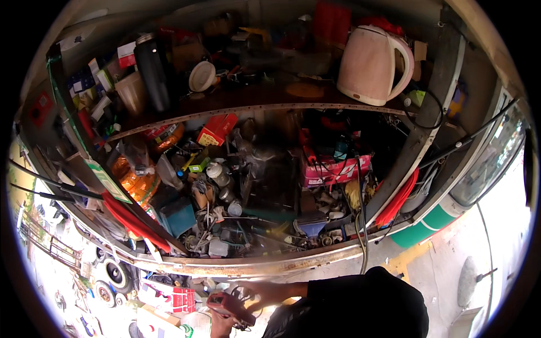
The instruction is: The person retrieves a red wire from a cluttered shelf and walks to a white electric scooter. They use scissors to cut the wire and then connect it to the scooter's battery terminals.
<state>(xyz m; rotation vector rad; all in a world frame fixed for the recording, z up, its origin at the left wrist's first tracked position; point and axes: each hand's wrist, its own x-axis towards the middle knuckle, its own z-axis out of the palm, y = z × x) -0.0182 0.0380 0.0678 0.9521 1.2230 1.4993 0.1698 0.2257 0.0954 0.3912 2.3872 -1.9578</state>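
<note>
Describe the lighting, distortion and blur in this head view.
Head view: strong fisheye bends the shelf edge and rusty ledge inside a black rim; the shelves sit in dim shade, while the pavement at both sides is washed out by daylight; the hands on the reddish device look slightly soft.

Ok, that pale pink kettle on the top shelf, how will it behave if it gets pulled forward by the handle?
The kettle looks like plastic, so probably light for its size unless there is water inside, which cannot be seen. It is tall and stands near the edge of the shelf, so it may tip. A dark cable loops beside its base and could snag.
</note>
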